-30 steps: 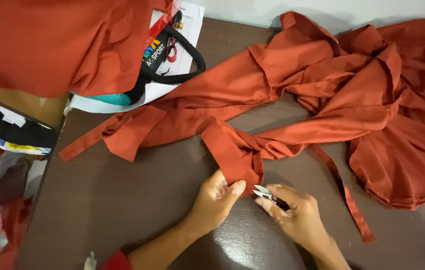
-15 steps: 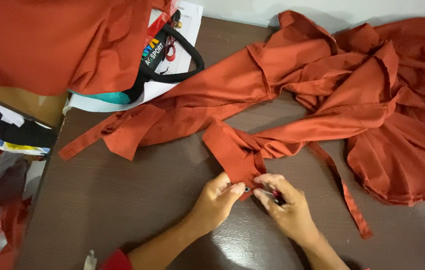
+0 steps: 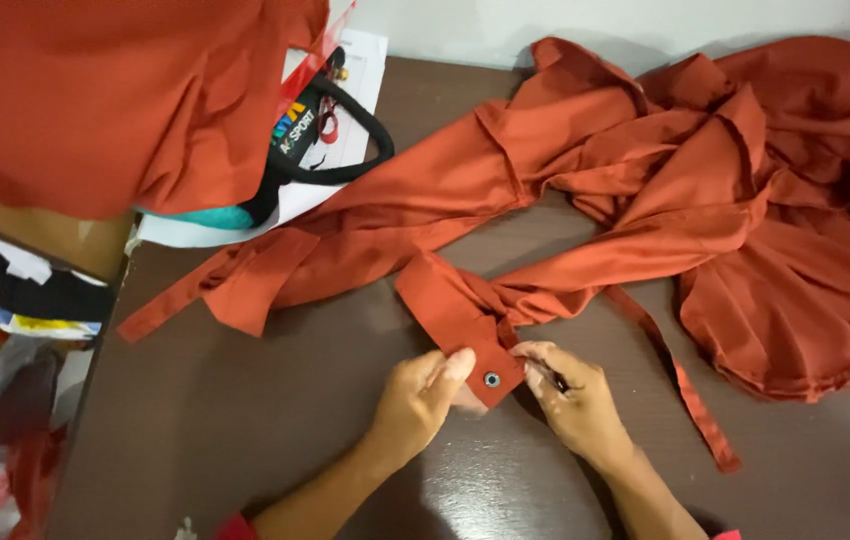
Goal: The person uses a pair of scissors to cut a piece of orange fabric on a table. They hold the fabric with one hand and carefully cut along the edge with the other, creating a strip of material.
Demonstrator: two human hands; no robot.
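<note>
garment (image 3: 645,190) lies across the table (image 3: 275,420), its cuff (image 3: 460,325) nearest the person. bag (image 3: 330,130) sits behind, to the left.

Rust-red garment cuff (image 3: 460,325) w/ metal snap (image 3: 492,380), flat on table, sleeve bunched behind it.

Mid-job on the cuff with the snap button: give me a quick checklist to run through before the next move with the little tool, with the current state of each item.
1. Cuff lies flat on the table: ok.
2. Left hand pins the cuff edge beside the snap button: ok.
3. Snap button faces up, uncovered: ok.
4. Small dark tool gripped in the right hand: ok, though its tip is mostly hidden, so its kind cannot be told.
5. Tool tip clear of the left fingers: cannot tell.
6. Loose belt strip passes close beside the right hand: not ok, it could get caught.
</note>
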